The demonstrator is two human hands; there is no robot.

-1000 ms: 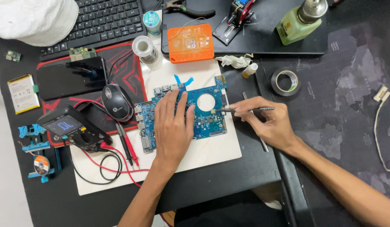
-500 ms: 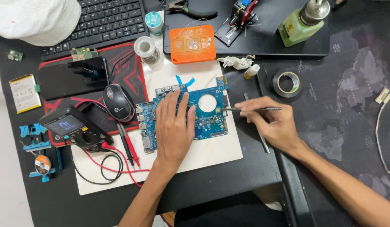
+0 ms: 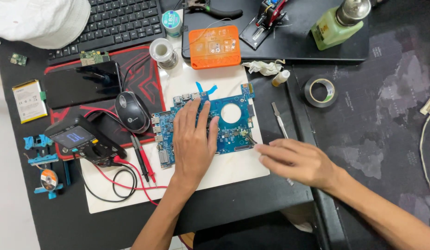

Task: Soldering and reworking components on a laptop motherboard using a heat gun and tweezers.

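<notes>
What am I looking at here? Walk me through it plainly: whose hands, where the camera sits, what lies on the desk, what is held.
One camera, worn on a person's head, looks down at their own two bare hands. The left hand lies flat on a blue circuit board with a round hole, which rests on a white mat. The right hand is at the board's right edge; it is blurred, and a thin dark tip shows at its fingers, so what it holds I cannot tell. Around them: a multimeter with red and black leads, a mouse, a keyboard, an orange box, a tape roll.
</notes>
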